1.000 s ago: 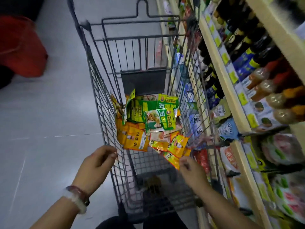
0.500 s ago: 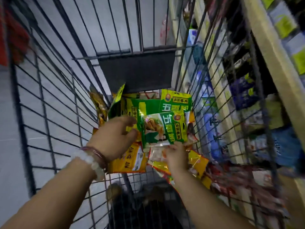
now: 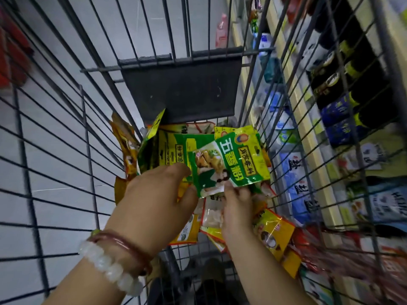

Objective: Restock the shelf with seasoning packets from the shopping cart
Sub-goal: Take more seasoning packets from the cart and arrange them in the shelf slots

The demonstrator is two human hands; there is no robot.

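Inside the wire shopping cart (image 3: 66,137), my left hand (image 3: 152,201), two bracelets (image 3: 114,258) at its wrist, pinches the lower left edge of a green seasoning packet (image 3: 229,164) between thumb and curled fingers. Just right of those fingers, my right hand (image 3: 236,208) grips the same packet's bottom edge, though I cannot quite tell how its fingertips close. Beneath both hands lie more yellow and green packets (image 3: 273,232). Farther right, beyond the cart's wires, stands the stocked shelf (image 3: 308,137), badly blurred.
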